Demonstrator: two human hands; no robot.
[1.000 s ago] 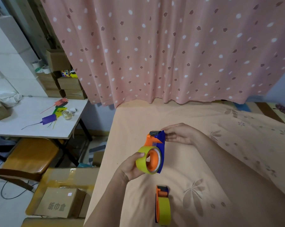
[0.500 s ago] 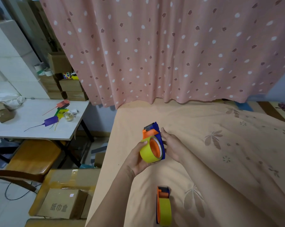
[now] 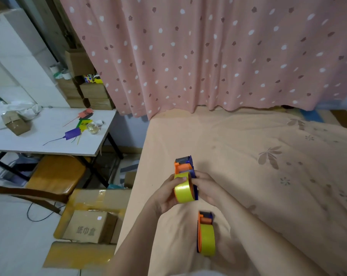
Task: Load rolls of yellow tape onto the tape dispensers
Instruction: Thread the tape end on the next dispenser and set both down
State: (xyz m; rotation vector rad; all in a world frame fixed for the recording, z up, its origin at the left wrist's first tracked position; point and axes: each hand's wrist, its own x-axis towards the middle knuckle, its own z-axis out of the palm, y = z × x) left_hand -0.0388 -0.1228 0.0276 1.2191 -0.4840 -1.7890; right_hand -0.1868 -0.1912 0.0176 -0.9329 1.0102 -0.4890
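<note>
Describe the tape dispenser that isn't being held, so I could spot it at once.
Start at the peach bedsheet filling the right side, then drop to its near edge below the two hands. There the loaded dispenser lies on the sheet, untouched, orange and blue with a yellow roll. Its twin, the held dispenser, sits higher, gripped by both hands.

Above the peach flower-printed bedsheet (image 3: 268,176), the left hand (image 3: 165,196) and right hand (image 3: 206,188) flank a blue-and-orange plastic tape dispenser (image 3: 183,166) carrying a round yellow tape roll (image 3: 183,189). Nearer the person, a second blue-and-orange loaded dispenser (image 3: 206,234) lies on the sheet. A white rectangular table (image 3: 39,140) stands left of the bed, a pink dotted fabric curtain (image 3: 208,56) behind it.
</note>
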